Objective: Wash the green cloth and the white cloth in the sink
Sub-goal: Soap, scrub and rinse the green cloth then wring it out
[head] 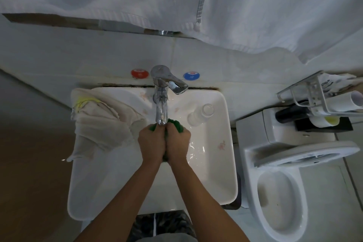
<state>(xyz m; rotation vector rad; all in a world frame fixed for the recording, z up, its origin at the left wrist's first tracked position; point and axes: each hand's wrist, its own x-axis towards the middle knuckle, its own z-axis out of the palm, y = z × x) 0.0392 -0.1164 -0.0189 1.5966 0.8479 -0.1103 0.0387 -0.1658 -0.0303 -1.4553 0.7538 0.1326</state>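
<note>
Both hands are pressed together over the white sink (222, 173), just under the spout of the chrome tap (162, 102). My left hand (151, 142) and my right hand (177, 143) each grip the green cloth (177, 124), which is bunched between them. Only small green bits show above and below the fingers. The white cloth (98, 122), stained and with a yellow mark, is draped over the sink's left rim. Part of it hangs outside the basin.
A clear glass (200, 114) lies on the sink's right side behind my right hand. A toilet (282, 192) stands to the right, with a wire rack (314, 94) of items above its tank. White towels (255, 6) hang overhead. Red and blue valve caps sit on the wall.
</note>
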